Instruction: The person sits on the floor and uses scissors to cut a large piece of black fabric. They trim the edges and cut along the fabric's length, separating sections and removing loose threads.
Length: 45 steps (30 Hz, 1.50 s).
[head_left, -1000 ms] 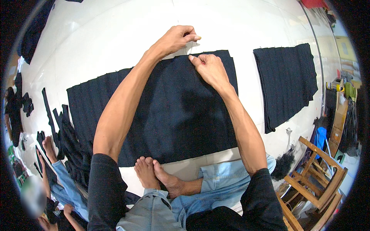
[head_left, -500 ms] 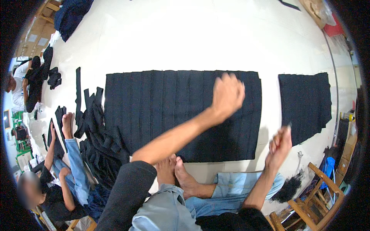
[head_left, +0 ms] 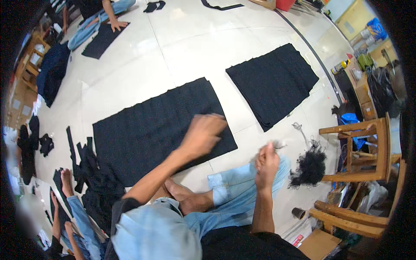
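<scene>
A wide black pleated-looking cloth piece point(head_left: 147, 125) lies flat on the pale floor in front of me. Over its right part hovers my left hand point(head_left: 203, 135), blurred by motion, its fingers curled in; whatever they may hold is hidden. My right hand point(head_left: 266, 164) is raised above my right knee, thumb and fingers pinched together. A small greyish thing point(head_left: 279, 144) shows at those fingertips, too smeared to name. Farther right lies a second stack of black cloth point(head_left: 273, 84), apart from both hands.
Black cloth strips point(head_left: 97, 186) are heaped at my left. A tangle of black thread point(head_left: 308, 167) lies right of my knee, near a wooden stool point(head_left: 377, 149). A cardboard box point(head_left: 318, 245) sits low right. Other people sit at left; one person's hand point(head_left: 116, 25) presses black cloth.
The view has turned to the right, bringing the stool and thread tangle farther into it. Both my hands stay raised and closed; the left remains over the wide cloth.
</scene>
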Available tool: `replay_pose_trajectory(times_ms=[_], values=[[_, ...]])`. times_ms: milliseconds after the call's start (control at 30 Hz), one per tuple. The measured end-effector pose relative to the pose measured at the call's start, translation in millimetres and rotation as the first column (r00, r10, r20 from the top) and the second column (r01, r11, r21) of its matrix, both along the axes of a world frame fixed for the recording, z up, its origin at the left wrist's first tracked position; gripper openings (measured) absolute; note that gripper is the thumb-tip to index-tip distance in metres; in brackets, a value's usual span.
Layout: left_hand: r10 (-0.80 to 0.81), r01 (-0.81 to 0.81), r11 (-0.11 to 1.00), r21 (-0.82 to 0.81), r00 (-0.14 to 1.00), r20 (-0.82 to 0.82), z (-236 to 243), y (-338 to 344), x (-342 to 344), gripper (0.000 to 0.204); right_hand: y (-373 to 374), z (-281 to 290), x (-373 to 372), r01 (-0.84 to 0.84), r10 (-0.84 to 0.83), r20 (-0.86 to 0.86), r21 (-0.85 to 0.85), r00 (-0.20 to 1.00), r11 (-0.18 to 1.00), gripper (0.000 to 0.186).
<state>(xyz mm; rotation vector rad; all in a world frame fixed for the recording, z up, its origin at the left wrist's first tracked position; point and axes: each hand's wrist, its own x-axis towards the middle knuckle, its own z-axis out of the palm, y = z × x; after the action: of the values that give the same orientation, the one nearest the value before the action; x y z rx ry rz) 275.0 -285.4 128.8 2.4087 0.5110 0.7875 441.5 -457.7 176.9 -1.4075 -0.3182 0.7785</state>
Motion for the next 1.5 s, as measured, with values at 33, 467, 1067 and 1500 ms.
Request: replay_pose_trajectory(times_ms=[33, 467, 1067, 1500], values=[[0.263, -0.252, 0.963, 0.095, 0.957, -0.124, -6, 12, -49, 0.053, 6, -20, -2, -0.100, 0.095, -0.059, -0.083, 0.994, 0.992, 0.036], [0.837, -0.922, 0.345, 0.176, 0.217, -0.502, -156, -152, -243, 0.073, 75, -148, 5, 0.017, 0.462, 0.759, -0.527, 0.458, 0.850, 0.022], [0.858, -0.919, 0.318, 0.233, 0.174, -0.484, -147, -116, -313, 0.073, 58, -130, -4, -0.122, 0.671, 0.547, -0.722, 0.500, 0.681, 0.033], [0.818, -0.874, 0.432, 0.221, 0.277, -0.505, -152, -122, -277, 0.072, 58, -138, -10, -0.122, 0.563, 0.608, -0.612, 0.560, 0.781, 0.027]])
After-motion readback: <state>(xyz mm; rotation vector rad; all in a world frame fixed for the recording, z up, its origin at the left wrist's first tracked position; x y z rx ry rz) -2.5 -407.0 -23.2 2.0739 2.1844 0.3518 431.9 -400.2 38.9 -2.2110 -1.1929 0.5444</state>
